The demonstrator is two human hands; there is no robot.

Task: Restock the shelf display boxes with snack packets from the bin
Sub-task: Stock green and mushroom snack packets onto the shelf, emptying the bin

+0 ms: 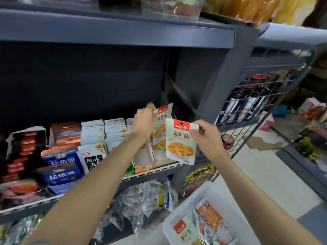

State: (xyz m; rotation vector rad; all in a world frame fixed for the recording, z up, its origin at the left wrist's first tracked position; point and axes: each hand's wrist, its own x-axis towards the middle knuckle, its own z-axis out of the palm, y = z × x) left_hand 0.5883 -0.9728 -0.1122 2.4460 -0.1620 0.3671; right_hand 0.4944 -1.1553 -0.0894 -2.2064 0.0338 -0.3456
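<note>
My right hand [205, 137] pinches the top right corner of a white snack packet [180, 144] with a red label, held upright in front of the shelf. My left hand [144, 121] grips the top of another such packet [161, 121] standing in the orange-and-white display box [144, 161] at the right end of the shelf. A white plastic bin [178, 225] at the lower right holds several more of these packets [208, 218].
The dark shelf [150, 173] carries rows of white packets [103, 131], blue bags [62, 167] and dark boxes [23, 149] to the left. Clear bags fill the shelf below. A wire rack [247, 103] with goods stands to the right, beside a tiled floor.
</note>
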